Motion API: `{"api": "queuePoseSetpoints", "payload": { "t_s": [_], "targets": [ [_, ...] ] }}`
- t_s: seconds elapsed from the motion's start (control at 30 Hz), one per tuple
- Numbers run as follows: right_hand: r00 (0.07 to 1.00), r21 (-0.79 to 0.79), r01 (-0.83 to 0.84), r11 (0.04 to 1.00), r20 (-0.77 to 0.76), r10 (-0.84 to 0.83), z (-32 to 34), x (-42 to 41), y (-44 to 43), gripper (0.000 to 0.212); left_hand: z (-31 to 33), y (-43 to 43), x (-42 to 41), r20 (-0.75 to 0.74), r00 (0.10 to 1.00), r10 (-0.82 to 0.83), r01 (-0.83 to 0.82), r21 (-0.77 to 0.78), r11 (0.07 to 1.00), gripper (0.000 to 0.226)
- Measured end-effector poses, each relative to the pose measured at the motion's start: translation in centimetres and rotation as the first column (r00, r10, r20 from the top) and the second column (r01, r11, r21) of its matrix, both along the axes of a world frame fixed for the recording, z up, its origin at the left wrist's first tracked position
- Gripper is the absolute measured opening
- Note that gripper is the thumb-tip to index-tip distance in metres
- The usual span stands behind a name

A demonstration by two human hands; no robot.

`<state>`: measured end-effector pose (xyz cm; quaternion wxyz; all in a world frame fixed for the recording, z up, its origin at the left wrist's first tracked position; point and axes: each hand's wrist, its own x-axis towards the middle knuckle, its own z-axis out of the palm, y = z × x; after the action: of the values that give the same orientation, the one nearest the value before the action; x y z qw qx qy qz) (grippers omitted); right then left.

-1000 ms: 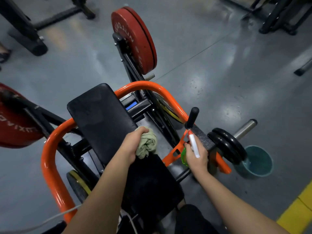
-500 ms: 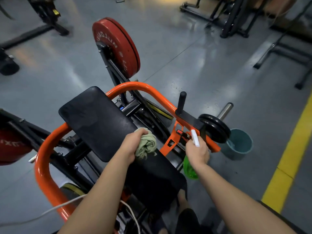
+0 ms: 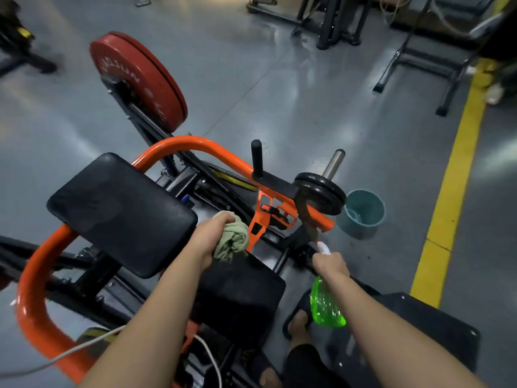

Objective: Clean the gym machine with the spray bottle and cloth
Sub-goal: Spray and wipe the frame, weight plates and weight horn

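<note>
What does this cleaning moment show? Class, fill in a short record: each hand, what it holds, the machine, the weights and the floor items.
left hand: grips a bunched green cloth where the two pads meet
right hand: holds the green spray bottle, white nozzle towards the machine
gym machine: orange-framed, with upper pad and lower pad, both black
weights: red plate at the far end, black plates at the right
floor: teal bucket beside the black plates, yellow line further right
</note>
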<state>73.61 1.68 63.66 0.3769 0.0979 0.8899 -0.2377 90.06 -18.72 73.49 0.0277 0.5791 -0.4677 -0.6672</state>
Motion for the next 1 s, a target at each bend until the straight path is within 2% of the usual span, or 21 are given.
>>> {"api": "queuePoseSetpoints", "payload": {
  "t_s": [0.27, 0.33, 0.43, 0.5, 0.57, 0.63, 0.7, 0.73, 0.87, 0.93, 1.0],
  "targets": [
    [0.999, -0.015, 0.033, 0.999, -0.003, -0.033, 0.2, -2.1, 1.9, 0.051, -0.2, 1.1, -3.8, 0.009, 0.996, -0.092, 0.093, -0.080, 0.992, 0.017],
    [1.000, -0.049, -0.009, 0.999, -0.010, 0.008, 0.7, -2.3, 1.1, 0.046, 0.2, 1.0, -4.5, 0.024, 0.989, -0.144, 0.146, -0.153, 0.977, 0.030],
    [0.994, -0.219, -0.100, 0.971, -0.076, 0.085, 2.3, -2.1, -1.8, 0.023, 1.5, 0.7, -4.8, 0.024, 0.974, -0.224, 0.223, -0.261, 0.939, 0.051],
    [0.992, -0.373, -0.105, 0.922, -0.102, 0.072, 4.3, -1.7, -4.6, 0.014, 2.9, 0.4, -4.8, 0.037, 0.964, -0.263, 0.262, -0.298, 0.918, 0.053],
    [0.992, -0.494, -0.112, 0.862, -0.111, 0.065, 7.1, -1.1, -7.4, 0.025, 4.3, 0.2, -4.5, 0.058, 0.934, -0.354, 0.354, -0.301, 0.886, 0.049],
    [0.987, -0.623, -0.158, 0.766, -0.132, 0.096, 9.9, -0.1, -9.9, 0.025, 5.2, 0.2, -4.0, 0.065, 0.878, -0.475, 0.473, -0.272, 0.838, 0.043],
    [0.973, -0.708, -0.227, 0.668, -0.135, 0.188, 12.6, 1.0, -11.9, 0.019, 5.6, 0.2, -3.0, 0.064, 0.801, -0.595, 0.582, -0.312, 0.751, 0.054],
    [0.960, -0.732, -0.265, 0.627, -0.135, 0.247, 13.8, 1.6, -12.6, 0.019, 5.8, 0.2, -2.5, 0.031, 0.790, -0.613, 0.584, -0.341, 0.736, 0.061],
    [0.879, -0.779, -0.416, 0.469, -0.212, 0.428, 15.4, 3.1, -14.2, 0.045, 6.3, -0.4, -0.8, -0.134, 0.826, -0.548, 0.445, -0.442, 0.779, 0.052],
    [0.828, -0.732, -0.507, 0.455, -0.266, 0.494, 15.6, 3.6, -14.4, 0.069, 6.3, -0.9, 0.0, -0.177, 0.821, -0.543, 0.422, -0.452, 0.786, 0.049],
    [0.795, -0.675, -0.556, 0.484, -0.263, 0.547, 16.0, 4.1, -14.4, 0.096, 6.2, -1.4, 0.3, -0.180, 0.820, -0.543, 0.421, -0.453, 0.786, 0.046]
  ]
}}
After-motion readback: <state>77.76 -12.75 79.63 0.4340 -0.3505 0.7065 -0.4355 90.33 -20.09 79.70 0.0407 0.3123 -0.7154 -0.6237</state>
